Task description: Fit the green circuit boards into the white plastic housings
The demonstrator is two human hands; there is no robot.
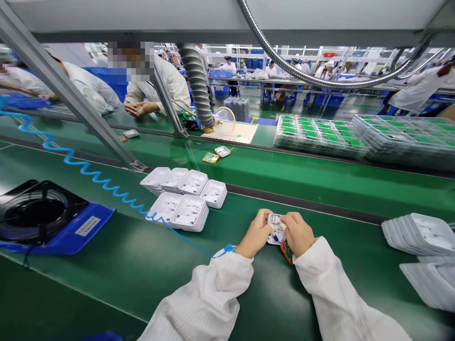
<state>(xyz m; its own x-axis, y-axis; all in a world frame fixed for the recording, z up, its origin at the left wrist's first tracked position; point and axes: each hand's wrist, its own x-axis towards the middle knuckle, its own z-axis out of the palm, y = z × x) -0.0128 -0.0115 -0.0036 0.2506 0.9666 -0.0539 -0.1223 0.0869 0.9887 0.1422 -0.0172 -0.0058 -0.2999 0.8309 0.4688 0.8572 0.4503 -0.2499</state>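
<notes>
Between my two hands is a small white plastic housing [274, 238] with its hollow side up and small parts inside, one of them dark blue. My left hand [256, 233] grips its left edge, thumb and fingers closed on the rim. My right hand [297, 234] is closed on the right side, its fingertips pressed over the inside of the shell. Under the right hand lies an orange-edged green circuit board [286, 252], partly covered by the hand. A blue wristband [227, 249] with a coiled cord is on my left wrist.
Stacked white housings [188, 210] stand left of my hands, and more stacks [426, 234] at the right. A black fan [42, 208] rests on a blue base. Another housing [222, 151] and board [211, 157] lie on the green belt. Board trays [316, 135] and a co-worker [159, 85] are beyond.
</notes>
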